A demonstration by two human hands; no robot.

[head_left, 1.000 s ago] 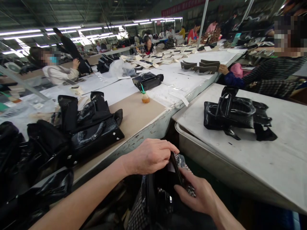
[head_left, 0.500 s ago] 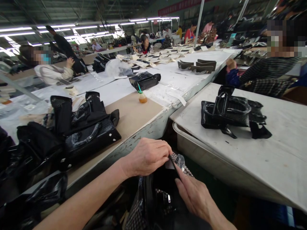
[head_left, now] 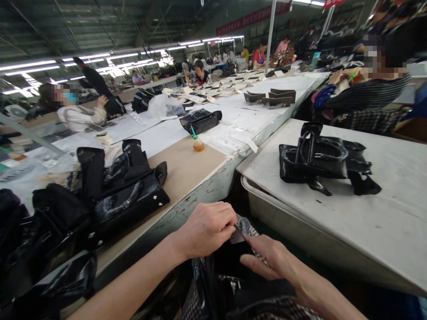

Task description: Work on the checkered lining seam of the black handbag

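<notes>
Low in the head view, my left hand (head_left: 208, 229) is curled with its fingertips pinched on the top edge of a black bag piece (head_left: 233, 262) with checked lining that rests on my lap. My right hand (head_left: 270, 262) lies over the same piece from the right, fingers together and pressing on it. Both hands sit below the edge of the worktable (head_left: 187, 164), in the gap between it and the white side table (head_left: 383, 213).
A heap of glossy black bags (head_left: 110, 186) lies left on the worktable. A small glue bottle (head_left: 198, 143) and another black bag (head_left: 200, 120) stand farther back. A black handbag with straps (head_left: 323, 162) rests on the side table. Several people work around the tables.
My right hand has shifted up over the black piece, its fingers flatter now. The left hand stays pinched at the top edge. The view tilted slightly.
</notes>
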